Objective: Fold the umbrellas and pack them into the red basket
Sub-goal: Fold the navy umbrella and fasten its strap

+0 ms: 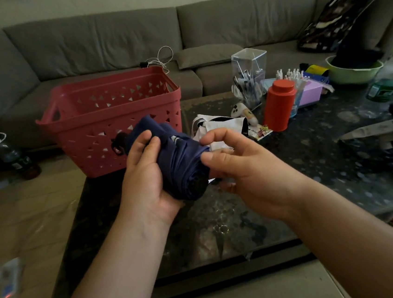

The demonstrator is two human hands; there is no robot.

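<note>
Above the near edge of the dark, speckled glossy table (312, 151), two bare forearms reach in and meet at a navy umbrella (179, 160). It is collapsed into a short, thick roll of soft, pleated fabric, with its round black end cap turned toward the camera. The left hand (145, 176) cups the roll from the left, fingers curled over the top and palm under it, gripping it. The right hand (238, 161) is at the roll's right side, thumb and forefinger pinching the fabric edge while the other fingers curl loosely.

The table in front of the hands is bare and reflective; its near edge is a straight black rim.

Just behind the umbrella, at the table's far left corner, stands the red basket (114, 118): rigid plastic, rectangular, with triangular cut-outs and a rolled rim. Its inside looks empty. To its right lies a crumpled white and black bag (219, 124), then an orange cylindrical canister (279, 105) with a screw lid, and a clear square pen holder (249, 70). A pale green bowl (354, 71) sits at the far right, with blurred clutter crowding that side.

Farthest back, a grey fabric sofa (106, 41) spans the room.
</note>
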